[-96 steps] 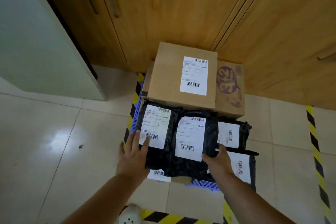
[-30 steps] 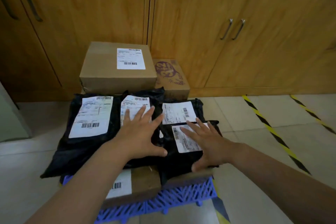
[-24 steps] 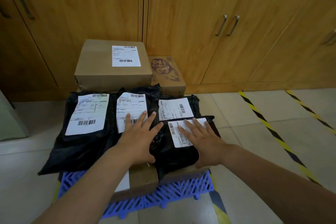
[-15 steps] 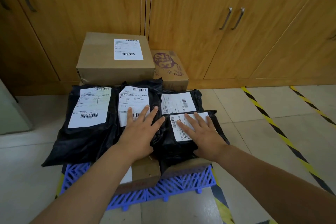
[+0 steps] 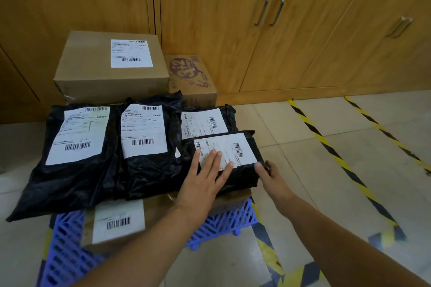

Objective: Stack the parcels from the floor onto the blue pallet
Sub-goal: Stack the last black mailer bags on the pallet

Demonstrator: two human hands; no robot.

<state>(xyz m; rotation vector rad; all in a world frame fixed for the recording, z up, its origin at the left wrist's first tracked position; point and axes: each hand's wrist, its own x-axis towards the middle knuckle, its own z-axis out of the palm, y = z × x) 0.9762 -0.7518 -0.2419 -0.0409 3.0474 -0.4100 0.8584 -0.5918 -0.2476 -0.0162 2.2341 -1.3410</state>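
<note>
The blue pallet stands on the floor, loaded with parcels. A big cardboard box and a purple-printed box sit at its back. In front lie a large black bag parcel, a middle black parcel, a back-right black parcel and a small black parcel on top at the front right. A flat cardboard parcel shows underneath. My left hand presses flat on the small parcel's label. My right hand grips that parcel's right edge, thumb on top.
Wooden cabinet doors with metal handles run along the back, right behind the boxes. Yellow-and-black floor tape crosses the pale tiles to the right and runs under the pallet's front.
My left hand has moved right, off the middle black parcel onto the small parcel's label. My right hand has slid off that label to the parcel's right edge.
</note>
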